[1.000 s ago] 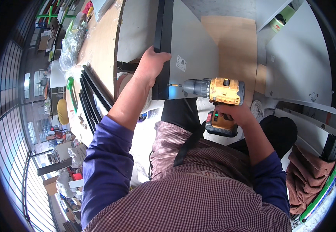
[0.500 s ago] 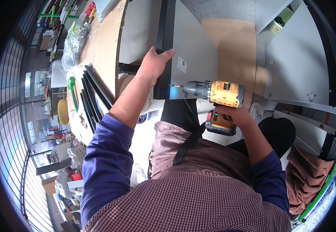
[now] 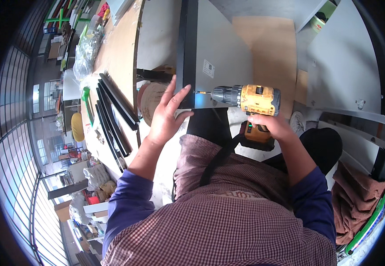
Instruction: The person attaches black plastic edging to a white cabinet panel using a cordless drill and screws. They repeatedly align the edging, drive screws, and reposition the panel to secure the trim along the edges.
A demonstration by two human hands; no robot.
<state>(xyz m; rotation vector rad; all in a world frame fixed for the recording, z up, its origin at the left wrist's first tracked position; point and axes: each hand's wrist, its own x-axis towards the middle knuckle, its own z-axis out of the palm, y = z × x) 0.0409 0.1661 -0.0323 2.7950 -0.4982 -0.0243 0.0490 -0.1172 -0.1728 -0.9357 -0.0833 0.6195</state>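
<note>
My right hand (image 3: pixel 268 126) is wrapped round the handle of a yellow and black cordless drill (image 3: pixel 258 99). The drill lies level, its bit pointing left at the black edge strip (image 3: pixel 186 53) of a grey panel (image 3: pixel 221 48). Its tip is at or very near the strip's inner side; whether it touches, I cannot tell. A bluish light spot falls on the panel below the bit. My left hand (image 3: pixel 168 113) is open, fingers spread, with the fingertips at the lower end of the black strip. A white label (image 3: pixel 208 68) is stuck on the panel.
On the left, a wooden workbench (image 3: pixel 117 57) carries loose black strips (image 3: pixel 112 115), a clear plastic bag (image 3: pixel 84 57) and a green-handled tool (image 3: pixel 86 104). Another grey panel (image 3: pixel 343 66) stands at right, above a brown cloth (image 3: pixel 356 195). A round wooden piece (image 3: pixel 151 99) sits beside the bench.
My left hand has let go of the black strip higher up and moved down to its lower end, fingers spreading. The drill stays at the strip, with its tip slightly higher in view.
</note>
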